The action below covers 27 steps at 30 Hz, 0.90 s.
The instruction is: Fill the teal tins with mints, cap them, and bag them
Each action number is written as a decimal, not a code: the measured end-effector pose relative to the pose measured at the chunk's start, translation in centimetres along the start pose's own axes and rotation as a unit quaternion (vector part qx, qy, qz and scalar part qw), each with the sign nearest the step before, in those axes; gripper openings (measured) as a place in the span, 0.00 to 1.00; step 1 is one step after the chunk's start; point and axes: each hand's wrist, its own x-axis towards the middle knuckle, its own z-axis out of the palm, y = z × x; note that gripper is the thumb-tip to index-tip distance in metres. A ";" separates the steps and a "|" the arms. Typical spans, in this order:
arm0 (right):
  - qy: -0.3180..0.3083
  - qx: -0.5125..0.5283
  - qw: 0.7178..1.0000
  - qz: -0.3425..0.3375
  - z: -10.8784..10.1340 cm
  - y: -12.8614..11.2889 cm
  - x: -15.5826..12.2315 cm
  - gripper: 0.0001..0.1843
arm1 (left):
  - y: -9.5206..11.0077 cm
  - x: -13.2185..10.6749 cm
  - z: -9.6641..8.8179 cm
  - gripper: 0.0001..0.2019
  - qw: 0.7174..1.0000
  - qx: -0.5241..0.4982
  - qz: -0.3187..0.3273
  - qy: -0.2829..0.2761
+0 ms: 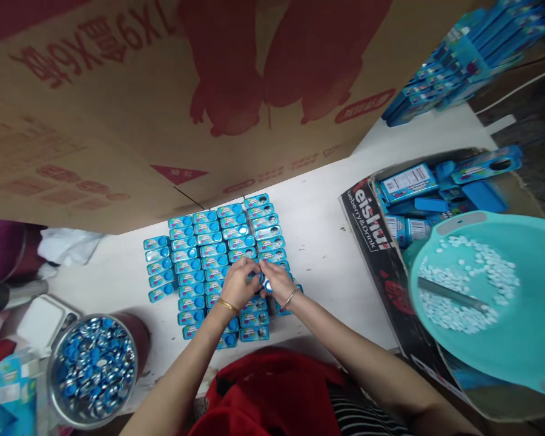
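Note:
Above rows of small blue printed tins (211,249), my two hands meet. My left hand (238,283), with a gold bracelet at its wrist, has its fingers curled closed around a small blue cap, mostly hidden. The fingers of my right hand (279,283) are pinched on a round blue and silver cap (267,284). Many tins have a round cap on the top; some in the right column show a dark round hole instead. Parts of the tins under my hands are hidden.
A large cardboard box (236,157) stands behind the tins. At lower left is a metal pot (139,342) full of caps (97,363). To the right, a carton (376,260) holds blue tins, with a turquoise basin (527,351) of white tablets (454,303) and a metal scoop on it.

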 end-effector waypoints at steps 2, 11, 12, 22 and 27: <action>0.014 -0.015 0.999 -0.028 0.1 0.7 0.3 0.26 | -0.1 0.0 0.4 0.04 1.000 -0.012 -0.010 -0.001; 0.028 0.038 0.999 0.001 -1.2 -0.9 1.0 0.24 | -0.7 5.1 -0.9 0.06 0.960 0.173 -0.219 0.005; 0.026 0.036 0.999 0.007 -1.4 -1.0 1.0 0.23 | -0.7 5.8 -1.2 0.05 0.953 0.196 -0.231 -0.014; -0.010 0.047 0.999 0.005 -2.1 -0.3 0.6 0.26 | -0.6 9.1 -2.4 0.15 0.893 0.321 -0.288 -0.130; 0.011 0.070 0.997 -0.002 -1.5 -0.4 -0.1 0.26 | 0.9 5.9 -2.2 0.13 0.930 0.293 -0.198 -0.100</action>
